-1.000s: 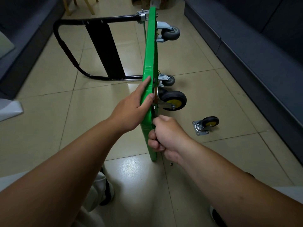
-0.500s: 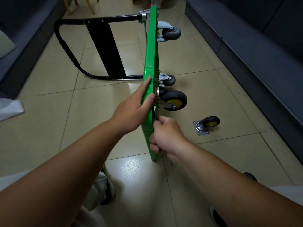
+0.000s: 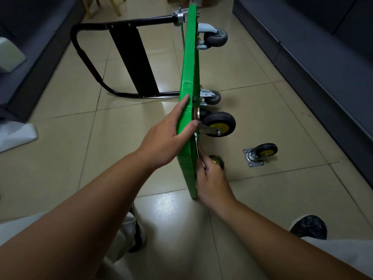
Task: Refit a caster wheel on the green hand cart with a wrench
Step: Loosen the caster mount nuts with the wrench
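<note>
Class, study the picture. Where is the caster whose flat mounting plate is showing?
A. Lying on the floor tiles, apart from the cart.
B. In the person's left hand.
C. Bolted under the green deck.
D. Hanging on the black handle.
A: the loose caster lies on the floor tiles to the right of the green cart, its plate bare and bolted to nothing.
</note>
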Available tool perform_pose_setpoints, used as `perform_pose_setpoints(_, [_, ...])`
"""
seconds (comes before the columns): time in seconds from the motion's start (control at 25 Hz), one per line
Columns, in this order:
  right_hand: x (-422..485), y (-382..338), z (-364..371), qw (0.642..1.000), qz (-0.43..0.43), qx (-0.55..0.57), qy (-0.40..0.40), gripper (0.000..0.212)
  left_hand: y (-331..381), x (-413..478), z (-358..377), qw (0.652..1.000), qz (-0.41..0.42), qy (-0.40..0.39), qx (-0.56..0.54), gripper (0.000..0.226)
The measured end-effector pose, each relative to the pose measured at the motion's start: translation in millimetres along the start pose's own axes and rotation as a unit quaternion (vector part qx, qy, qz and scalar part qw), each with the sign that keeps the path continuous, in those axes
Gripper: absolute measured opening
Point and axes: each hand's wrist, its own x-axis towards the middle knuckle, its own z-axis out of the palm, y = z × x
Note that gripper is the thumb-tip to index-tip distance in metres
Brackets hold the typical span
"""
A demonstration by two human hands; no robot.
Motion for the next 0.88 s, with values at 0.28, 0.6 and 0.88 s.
perform_pose_setpoints(0.28, [31.1, 54.7, -21.4, 0.974, -0.088, -0.207, -0.007, 0.062, -8.3, 4.1, 0.2, 0.999, 0.007, -0.018, -0.03, 0.073])
perform_pose_setpoints(0.6, [-1.2, 41.4, -44.5, 0.992, 0.048, -0.11, 0.035, 0.041, -5.3, 7.2, 1.4, 0.999, 0.008, -0.014, -0.041, 0.071])
perform_pose_setpoints(0.88, [6.1, -29.0, -32.6, 0.996, 0.048, 0.004, 0.072, 0.029, -3.5, 4.0, 3.1, 0.998, 0.001, 0.004, -0.067, 0.066])
